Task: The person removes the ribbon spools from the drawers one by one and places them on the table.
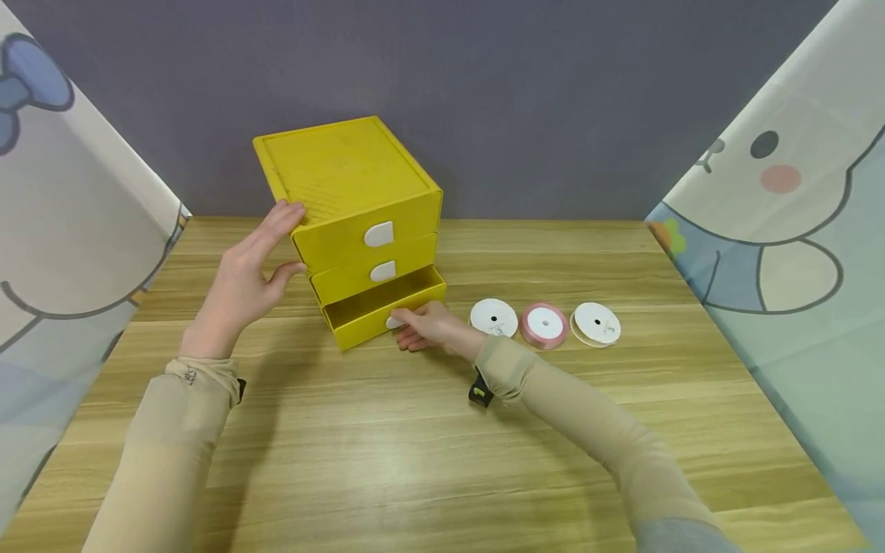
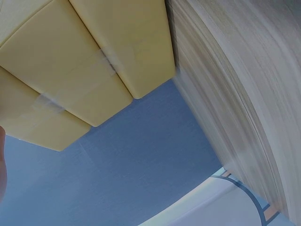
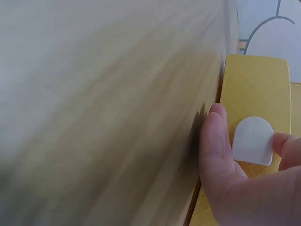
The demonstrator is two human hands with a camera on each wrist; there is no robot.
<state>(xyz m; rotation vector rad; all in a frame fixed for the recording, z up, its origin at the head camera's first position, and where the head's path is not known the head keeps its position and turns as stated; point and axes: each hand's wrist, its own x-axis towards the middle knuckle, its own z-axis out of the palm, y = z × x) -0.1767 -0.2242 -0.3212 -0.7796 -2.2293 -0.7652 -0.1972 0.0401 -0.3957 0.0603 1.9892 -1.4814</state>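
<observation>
A yellow three-drawer storage box (image 1: 346,169) stands toward the back left of the wooden table, each drawer front bearing a white rounded tab. Its bottom drawer (image 1: 366,324) is pulled partway out, and the visible part of its inside looks bare. My right hand (image 1: 432,326) pinches that drawer's white tab handle (image 3: 254,141), thumb on one side and fingers on the other. My left hand (image 1: 242,284) rests against the box's upper left front corner, fingers extended and thumb apart. In the left wrist view, the box's side (image 2: 89,61) shows clear tape across the drawer casings.
To the right of the box lie a white ribbon spool (image 1: 494,316), a pink ribbon spool (image 1: 544,326) and another white spool (image 1: 596,324) in a row. A dark grey wall (image 1: 539,107) rises behind the table (image 1: 387,461). Cartoon-printed cloth (image 1: 795,200) hangs at both sides.
</observation>
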